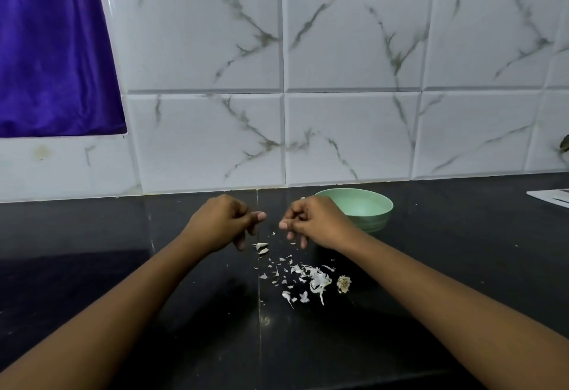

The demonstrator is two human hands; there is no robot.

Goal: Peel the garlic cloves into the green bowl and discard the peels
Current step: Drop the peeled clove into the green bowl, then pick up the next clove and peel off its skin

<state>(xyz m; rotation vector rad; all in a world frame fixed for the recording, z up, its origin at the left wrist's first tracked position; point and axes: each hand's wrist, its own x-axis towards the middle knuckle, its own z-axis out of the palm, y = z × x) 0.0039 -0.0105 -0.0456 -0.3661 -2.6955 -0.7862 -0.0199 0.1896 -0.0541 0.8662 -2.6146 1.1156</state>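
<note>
No whole clove can be picked out. Two pale slivers (261, 248) lie on the black counter (123, 266), just below the left hand's fingertips and apart from them. Each is long and pointed, its long axis running roughly along the back edge with the tip to the left. Whether they are small cloves or peel, I cannot tell.

The green bowl (374, 208) stands upright near the back edge, right of the middle, just behind the right hand. The part of its inside that shows is plain pale green. The right hand hides its near left side.

The left hand (223, 223) hovers over the counter, fingers curled downward and thumb stretched toward the other hand. The right hand (314, 223) mirrors it, fingers curled and thumb pointing left, with a gap between the two thumbs. Whether either hand is pinching anything cannot be made out. A white speck shows at the far side of the right hand, too small to name.

Peels (311, 277) lie scattered toward the front edge from the hands, thickest on the right, with a frayed root stub (343, 283) just beside them.

A tiled wall (354, 35) rises behind the back edge, a purple cloth (55, 51) hangs over it at the left, and a white sheet (551, 197) lies at the right edge.
</note>
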